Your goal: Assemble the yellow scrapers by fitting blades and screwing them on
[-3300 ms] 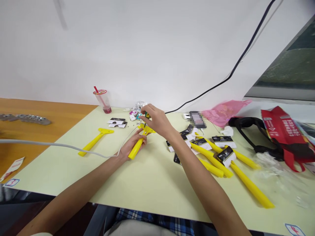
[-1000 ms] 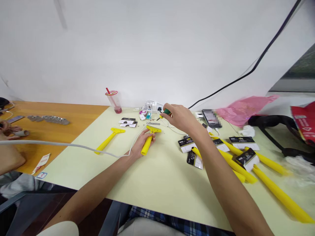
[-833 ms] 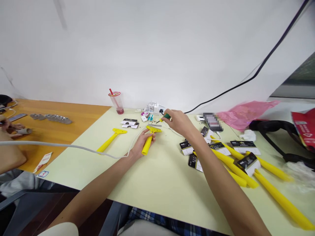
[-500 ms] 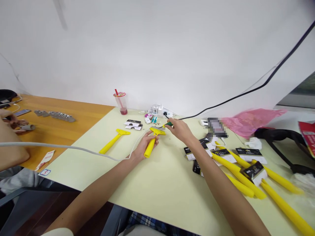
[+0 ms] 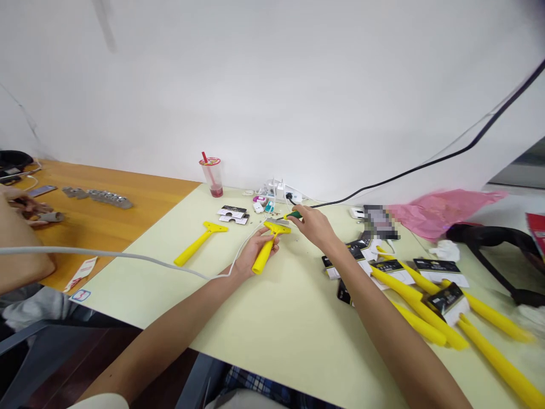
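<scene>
My left hand (image 5: 255, 250) is closed around a yellow scraper (image 5: 264, 257), its head pointing away from me and a metal plate across the top. In my right hand (image 5: 314, 226) is a screwdriver (image 5: 293, 215) with a green and yellow handle, its shaft reaching left to the scraper's head. Whether the tip touches a screw is too small to make out. To the left lies a second yellow scraper (image 5: 198, 245) without a metal plate. Behind it are black and white cards (image 5: 233, 215).
At right, several yellow scrapers (image 5: 426, 321) carry card packaging, near a phone (image 5: 381, 221) and a pink plastic bag (image 5: 443, 213). A power strip (image 5: 279, 190) and a drink cup (image 5: 212, 177) stand by the wall. A white cable (image 5: 140, 261) crosses my left forearm. A person's hand (image 5: 29, 210) shows at far left.
The whole view has shifted slightly, with things a little further right in the picture. Both hands keep their hold on the scraper and the screwdriver.
</scene>
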A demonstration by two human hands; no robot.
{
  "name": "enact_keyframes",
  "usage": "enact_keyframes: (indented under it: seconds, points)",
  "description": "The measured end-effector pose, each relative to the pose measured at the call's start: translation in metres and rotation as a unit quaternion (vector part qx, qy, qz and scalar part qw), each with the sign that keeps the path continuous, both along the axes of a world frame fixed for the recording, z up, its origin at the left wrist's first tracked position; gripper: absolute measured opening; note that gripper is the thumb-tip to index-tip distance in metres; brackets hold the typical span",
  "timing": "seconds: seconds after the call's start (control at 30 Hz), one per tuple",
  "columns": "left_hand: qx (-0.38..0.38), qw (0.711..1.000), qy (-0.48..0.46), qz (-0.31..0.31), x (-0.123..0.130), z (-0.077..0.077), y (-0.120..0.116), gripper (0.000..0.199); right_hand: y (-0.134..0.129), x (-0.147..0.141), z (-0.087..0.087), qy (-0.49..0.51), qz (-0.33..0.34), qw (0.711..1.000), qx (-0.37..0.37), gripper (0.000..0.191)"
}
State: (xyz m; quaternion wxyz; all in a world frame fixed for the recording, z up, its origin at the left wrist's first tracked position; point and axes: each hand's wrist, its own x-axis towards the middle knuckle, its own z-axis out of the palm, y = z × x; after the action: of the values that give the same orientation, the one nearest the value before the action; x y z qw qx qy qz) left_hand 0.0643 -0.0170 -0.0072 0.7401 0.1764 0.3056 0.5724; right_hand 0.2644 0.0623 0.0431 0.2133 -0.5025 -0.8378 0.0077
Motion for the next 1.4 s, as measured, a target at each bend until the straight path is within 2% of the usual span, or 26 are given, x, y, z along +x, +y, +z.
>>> enact_keyframes:
  seconds: [0.23,0.53,0.67,0.83,1.03,1.4]
  points:
    - [0.002,1.0,-0.009,-0.011,-0.001,-0.003,0.002,0.055,-0.006,0.006,0.022,0.038,0.008,0.999,0.014,0.024]
    - [-0.001,1.0,0.004,-0.025,-0.001,0.002,0.001,0.049,-0.036,0.021,0.076,0.049,-0.006,0.999,0.013,0.022]
    - [0.0,1.0,0.007,-0.024,0.0,0.001,0.0,0.049,-0.047,0.028,0.09,0.04,0.0,0.999,-0.005,0.021]
    - [0.008,0.999,0.011,-0.032,0.001,0.0,-0.001,0.048,-0.05,0.03,0.094,0.019,0.012,1.0,-0.016,0.022]
    - [0.03,0.998,0.009,-0.052,-0.001,-0.001,-0.002,0.049,-0.045,0.031,0.089,0.013,0.012,1.0,-0.02,0.022]
    - [0.033,0.998,0.013,-0.046,0.0,-0.001,-0.002,0.056,-0.04,0.031,0.084,0.014,0.014,1.0,-0.015,0.021]
